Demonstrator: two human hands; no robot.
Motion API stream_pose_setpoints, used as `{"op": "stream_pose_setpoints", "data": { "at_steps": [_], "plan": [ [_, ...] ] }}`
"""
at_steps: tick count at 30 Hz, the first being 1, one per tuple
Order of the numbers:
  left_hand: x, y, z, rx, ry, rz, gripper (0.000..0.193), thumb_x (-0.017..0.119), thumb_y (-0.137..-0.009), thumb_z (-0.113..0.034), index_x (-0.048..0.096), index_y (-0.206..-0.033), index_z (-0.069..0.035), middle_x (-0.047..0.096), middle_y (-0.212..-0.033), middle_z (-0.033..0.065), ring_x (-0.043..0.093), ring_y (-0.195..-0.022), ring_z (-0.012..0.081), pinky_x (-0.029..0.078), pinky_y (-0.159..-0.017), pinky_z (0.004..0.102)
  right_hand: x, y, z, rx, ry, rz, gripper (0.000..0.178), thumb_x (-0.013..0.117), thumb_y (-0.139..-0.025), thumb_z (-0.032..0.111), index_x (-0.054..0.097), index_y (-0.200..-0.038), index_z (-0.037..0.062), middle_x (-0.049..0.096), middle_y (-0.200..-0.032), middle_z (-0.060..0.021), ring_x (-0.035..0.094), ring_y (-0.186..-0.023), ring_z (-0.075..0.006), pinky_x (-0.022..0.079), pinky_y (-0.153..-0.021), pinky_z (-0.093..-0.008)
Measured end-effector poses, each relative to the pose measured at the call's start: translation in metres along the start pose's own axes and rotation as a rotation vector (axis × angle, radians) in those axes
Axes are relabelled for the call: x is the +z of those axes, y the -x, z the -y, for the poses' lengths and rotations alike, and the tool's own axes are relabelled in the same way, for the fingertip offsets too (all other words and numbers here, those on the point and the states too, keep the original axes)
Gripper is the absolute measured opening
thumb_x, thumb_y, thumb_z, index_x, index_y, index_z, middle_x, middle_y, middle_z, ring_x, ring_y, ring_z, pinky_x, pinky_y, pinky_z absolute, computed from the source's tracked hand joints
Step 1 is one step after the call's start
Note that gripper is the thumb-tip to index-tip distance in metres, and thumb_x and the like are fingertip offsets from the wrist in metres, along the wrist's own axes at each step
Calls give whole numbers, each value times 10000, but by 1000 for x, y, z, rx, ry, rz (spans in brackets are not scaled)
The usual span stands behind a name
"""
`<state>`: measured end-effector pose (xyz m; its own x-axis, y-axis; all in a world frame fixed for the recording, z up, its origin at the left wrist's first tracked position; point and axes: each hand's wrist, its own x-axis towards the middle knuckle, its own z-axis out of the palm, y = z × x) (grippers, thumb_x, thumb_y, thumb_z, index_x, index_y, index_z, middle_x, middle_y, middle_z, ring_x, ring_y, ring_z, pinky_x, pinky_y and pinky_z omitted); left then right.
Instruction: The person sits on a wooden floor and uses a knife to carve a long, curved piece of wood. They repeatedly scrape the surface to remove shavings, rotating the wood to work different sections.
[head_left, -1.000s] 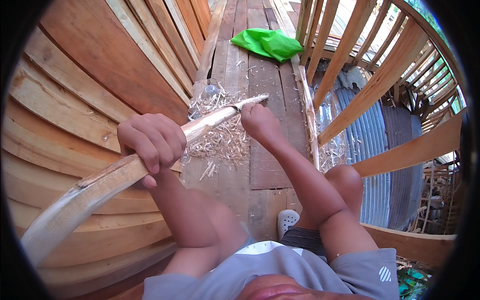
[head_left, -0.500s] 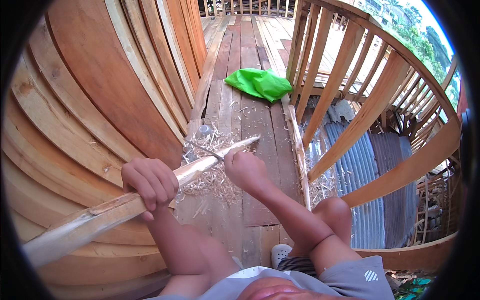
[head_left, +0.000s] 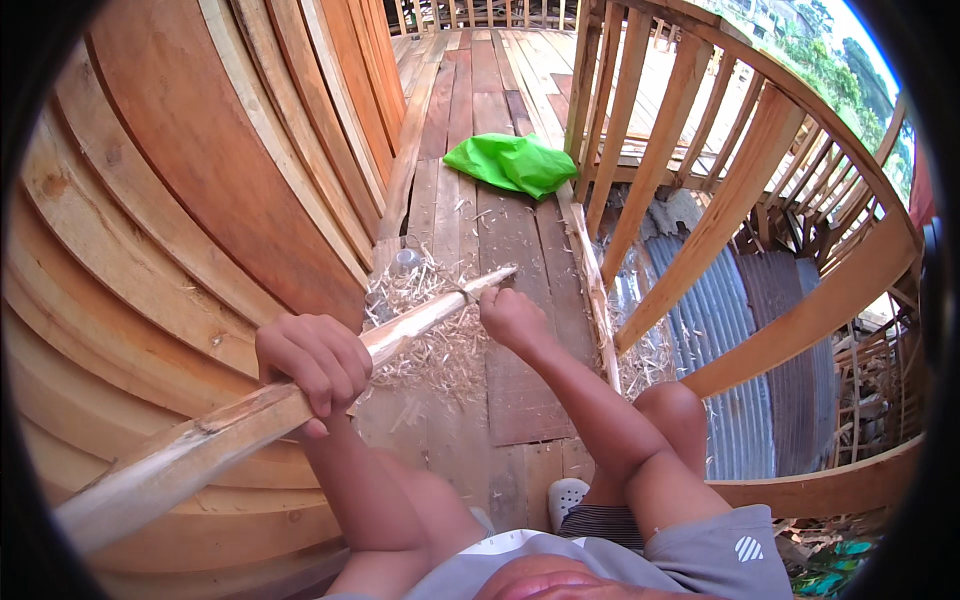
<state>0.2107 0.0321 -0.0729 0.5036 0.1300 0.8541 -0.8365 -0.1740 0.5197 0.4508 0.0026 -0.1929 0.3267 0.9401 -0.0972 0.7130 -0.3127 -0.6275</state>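
Note:
A long pale wooden pole (head_left: 420, 318) slants from the lower left up toward the middle of the deck, its far end narrowed and freshly shaved. My left hand (head_left: 315, 366) is wrapped round the pole's middle. Near the shaved end, my right hand (head_left: 514, 317) is closed in a fist round the handle of a knife, which the fingers hide. The dark knife blade (head_left: 463, 292) shows only as a short piece against the pole. Curled wood shavings (head_left: 430, 365) lie heaped on the boards beneath.
A plank wall (head_left: 200, 170) rises close on the left. To the right stands a wooden railing (head_left: 690, 235), with corrugated metal sheets (head_left: 720, 340) below it. Farther along the deck (head_left: 515, 390) lies a bright green bag (head_left: 512, 165). A small clear cup (head_left: 406, 261) sits among the shavings.
My right hand and the knife have moved forward along the pole, nearer its tip. Less of the blade shows now. The left hand keeps its hold and has shifted slightly right with the pole.

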Motion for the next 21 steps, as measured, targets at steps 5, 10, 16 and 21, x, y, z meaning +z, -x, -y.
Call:
{"op": "stream_pose_setpoints", "data": {
  "at_steps": [5,10,16,21],
  "plan": [
    [-7,2,-5,-8,-29,45,264,837,-670,-89,580,-634,-42,565,-537,69,524,-435,203,426,-411,302,-18,36,64,-53,3,142,508,321,-949,323,676,-925,-39,665,-936,-281,640,-902,-456,486,-833,-531],
    [-4,-3,-7,0,-27,89,244,833,-671,-85,595,-639,-41,580,-552,70,546,-452,207,453,-432,318,2,-3,-1,41,-26,7,565,312,-958,348,683,-873,-68,650,-932,-324,622,-942,-486,464,-904,-535],
    [0,-8,-1,5,-36,66,263,840,-663,-99,596,-596,-26,557,-520,67,525,-431,211,429,-428,300,-6,23,47,-54,-1,54,547,317,-965,329,672,-839,-69,659,-859,-282,641,-833,-458,488,-814,-530],
    [-10,4,-11,22,-14,48,262,844,-665,-109,601,-609,-31,551,-513,62,527,-436,211,425,-423,300,1,25,53,-98,54,35,538,327,-959,324,676,-800,-53,649,-800,-281,641,-779,-448,495,-778,-528]
  ]
}}
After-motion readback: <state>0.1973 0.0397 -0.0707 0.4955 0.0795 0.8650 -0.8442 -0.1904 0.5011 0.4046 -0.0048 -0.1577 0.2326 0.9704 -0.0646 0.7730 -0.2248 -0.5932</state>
